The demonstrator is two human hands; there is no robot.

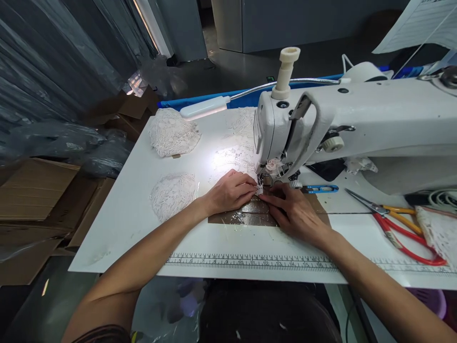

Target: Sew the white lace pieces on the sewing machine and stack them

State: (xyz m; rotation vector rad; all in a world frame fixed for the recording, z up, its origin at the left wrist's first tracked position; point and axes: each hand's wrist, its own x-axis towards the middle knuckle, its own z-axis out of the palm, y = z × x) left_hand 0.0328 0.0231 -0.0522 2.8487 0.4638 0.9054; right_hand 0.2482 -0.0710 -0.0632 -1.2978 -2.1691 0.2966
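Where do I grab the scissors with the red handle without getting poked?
Probably by the red handle, from the near right: its loop lies toward the front edge of the table, while the pointed blades aim away left.

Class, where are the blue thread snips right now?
In the head view's right half, the blue thread snips lie on the white table, between the right hand and the red-handled scissors.

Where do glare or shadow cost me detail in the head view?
Head view: the lamp's glow washes out the lace beyond the left hand; head view: the brown patch by the hands glints; head view: the curtain and floor sit dim.
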